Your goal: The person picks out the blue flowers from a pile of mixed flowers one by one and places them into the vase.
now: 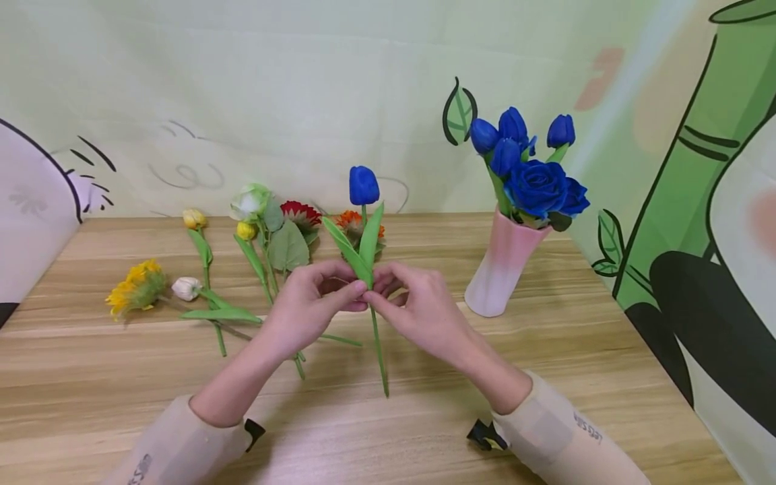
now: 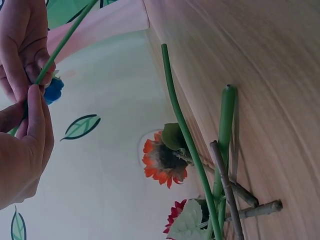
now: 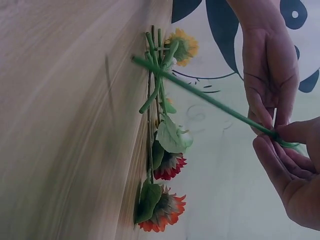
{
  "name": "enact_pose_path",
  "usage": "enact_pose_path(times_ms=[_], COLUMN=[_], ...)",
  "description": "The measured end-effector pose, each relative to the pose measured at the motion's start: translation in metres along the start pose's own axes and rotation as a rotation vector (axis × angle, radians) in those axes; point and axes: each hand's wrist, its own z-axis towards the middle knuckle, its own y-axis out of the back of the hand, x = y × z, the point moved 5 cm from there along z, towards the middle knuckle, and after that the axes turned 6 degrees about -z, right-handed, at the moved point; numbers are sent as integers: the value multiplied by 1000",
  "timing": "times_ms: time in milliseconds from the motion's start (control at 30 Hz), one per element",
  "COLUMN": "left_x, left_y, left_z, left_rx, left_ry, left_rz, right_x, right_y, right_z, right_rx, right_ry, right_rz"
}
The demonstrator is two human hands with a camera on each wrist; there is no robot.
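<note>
Upright between both hands is a blue tulip point(image 1: 364, 186) with long green leaves, its thin stem point(image 1: 378, 350) pointing down toward the table. My left hand point(image 1: 315, 300) pinches it where the leaves join the stem. From the other side my right hand point(image 1: 421, 303) pinches the same spot, fingertips close against the left ones. In the right wrist view the green stem point(image 3: 210, 100) runs out from between the two hands. A pink and white vase point(image 1: 500, 266) stands to the right, filled with blue roses point(image 1: 538, 185) and blue tulips point(image 1: 512, 125).
Loose flowers lie on the wooden table point(image 1: 339, 438) at left: a yellow sunflower point(image 1: 136, 288), a white tulip point(image 1: 186, 288), yellow tulips point(image 1: 195, 218), a pale green rose point(image 1: 250, 201), a red flower point(image 1: 300, 214) and an orange flower point(image 2: 164, 160). A printed cloth point(image 1: 273, 101) hangs behind.
</note>
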Motion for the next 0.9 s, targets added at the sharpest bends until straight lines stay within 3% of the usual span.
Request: enact_pose_path(times_ms=[200,533,900], left_x=[0,-3,1], left_y=[0,2,11], left_z=[0,-1,-5], left_rx=[5,-23,-16], left_ry=[-9,-11,-7], left_rz=[22,134,233], right_x=[2,3,6], right_y=[2,10,32], right_z=[0,1,1], right_rx=[-10,-39,-119], right_ry=[13,38,145], right_rz=[-8,-53,-187])
